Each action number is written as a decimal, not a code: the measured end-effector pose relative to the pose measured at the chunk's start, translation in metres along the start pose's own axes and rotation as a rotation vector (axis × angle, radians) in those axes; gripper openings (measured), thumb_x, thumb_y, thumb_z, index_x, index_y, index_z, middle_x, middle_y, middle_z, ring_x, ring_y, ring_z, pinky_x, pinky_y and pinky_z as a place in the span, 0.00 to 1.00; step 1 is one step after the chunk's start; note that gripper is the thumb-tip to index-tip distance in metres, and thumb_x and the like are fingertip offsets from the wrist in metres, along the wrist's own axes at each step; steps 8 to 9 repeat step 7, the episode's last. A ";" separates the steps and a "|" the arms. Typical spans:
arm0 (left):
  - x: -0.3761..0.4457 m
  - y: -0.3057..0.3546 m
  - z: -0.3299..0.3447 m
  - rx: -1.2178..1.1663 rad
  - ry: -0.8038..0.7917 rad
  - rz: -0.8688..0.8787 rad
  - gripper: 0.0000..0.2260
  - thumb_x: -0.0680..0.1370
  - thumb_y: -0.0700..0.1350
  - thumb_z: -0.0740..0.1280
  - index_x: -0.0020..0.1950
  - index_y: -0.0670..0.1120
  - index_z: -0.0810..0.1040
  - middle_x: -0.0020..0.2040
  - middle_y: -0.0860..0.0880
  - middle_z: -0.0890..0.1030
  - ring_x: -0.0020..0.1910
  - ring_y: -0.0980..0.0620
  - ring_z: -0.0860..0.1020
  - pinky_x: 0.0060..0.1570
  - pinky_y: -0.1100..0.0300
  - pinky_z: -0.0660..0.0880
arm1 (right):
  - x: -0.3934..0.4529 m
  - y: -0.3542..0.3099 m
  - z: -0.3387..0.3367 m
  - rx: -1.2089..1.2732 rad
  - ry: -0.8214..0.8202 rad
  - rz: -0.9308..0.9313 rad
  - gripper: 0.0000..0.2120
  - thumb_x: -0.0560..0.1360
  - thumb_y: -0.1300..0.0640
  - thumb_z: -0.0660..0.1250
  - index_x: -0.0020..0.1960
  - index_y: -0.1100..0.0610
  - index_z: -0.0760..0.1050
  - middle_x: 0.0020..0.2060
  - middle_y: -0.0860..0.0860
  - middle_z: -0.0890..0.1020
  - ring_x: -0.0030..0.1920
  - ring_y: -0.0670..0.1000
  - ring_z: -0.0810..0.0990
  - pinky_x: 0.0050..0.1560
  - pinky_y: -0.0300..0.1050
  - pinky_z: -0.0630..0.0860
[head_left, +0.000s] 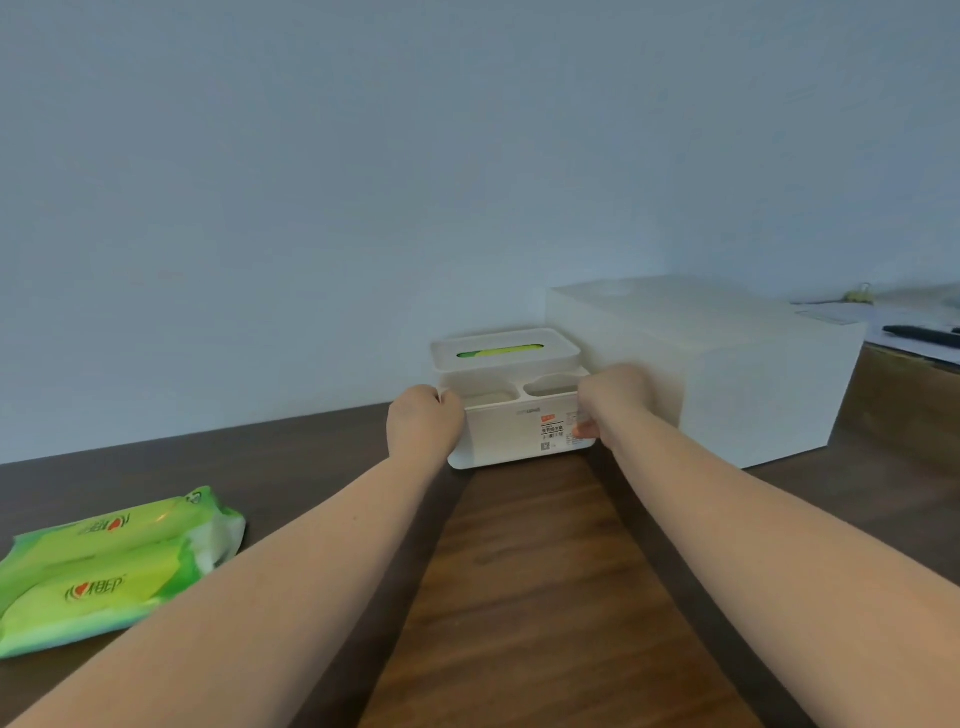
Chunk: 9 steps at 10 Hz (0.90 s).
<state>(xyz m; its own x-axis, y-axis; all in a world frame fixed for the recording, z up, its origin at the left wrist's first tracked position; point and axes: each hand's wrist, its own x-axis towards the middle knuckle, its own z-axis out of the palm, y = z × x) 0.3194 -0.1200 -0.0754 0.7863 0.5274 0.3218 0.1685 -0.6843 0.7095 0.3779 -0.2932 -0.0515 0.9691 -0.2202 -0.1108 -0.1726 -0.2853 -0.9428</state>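
Observation:
A white plastic tissue box (511, 431) with a label on its front stands on the dark wooden table (545, 571) near the wall. Its lid (504, 349) has a slot showing green inside, and two open compartments sit in front of the lid. My left hand (423, 421) grips the box's left end, fingers curled over the rim. My right hand (613, 402) grips the right end, thumb on the front label. Both arms reach straight out over the table.
A green pack of tissues (114, 566) lies on the table at the left. A large white box (727, 374) stands directly to the right of the tissue box against the wall. A black pen (922, 335) and papers lie far right.

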 end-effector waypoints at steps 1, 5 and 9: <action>0.000 0.001 0.005 -0.010 0.018 0.000 0.19 0.77 0.41 0.57 0.27 0.44 0.56 0.26 0.47 0.60 0.25 0.50 0.59 0.26 0.56 0.53 | 0.001 0.002 0.001 -0.022 0.012 -0.009 0.13 0.76 0.65 0.59 0.33 0.61 0.69 0.27 0.58 0.75 0.42 0.64 0.85 0.49 0.58 0.83; -0.033 -0.029 0.013 -0.144 -0.047 -0.074 0.22 0.82 0.53 0.49 0.38 0.42 0.73 0.41 0.42 0.82 0.43 0.42 0.79 0.43 0.53 0.72 | -0.017 0.013 0.001 0.037 -0.059 -0.095 0.16 0.81 0.62 0.54 0.64 0.67 0.71 0.57 0.65 0.78 0.57 0.65 0.80 0.54 0.56 0.80; -0.051 -0.035 -0.007 -0.026 -0.117 -0.044 0.13 0.79 0.44 0.56 0.50 0.41 0.79 0.44 0.47 0.79 0.44 0.47 0.75 0.43 0.57 0.69 | -0.029 0.026 -0.010 0.040 -0.044 0.015 0.16 0.80 0.59 0.54 0.65 0.63 0.72 0.49 0.57 0.76 0.38 0.55 0.79 0.45 0.53 0.83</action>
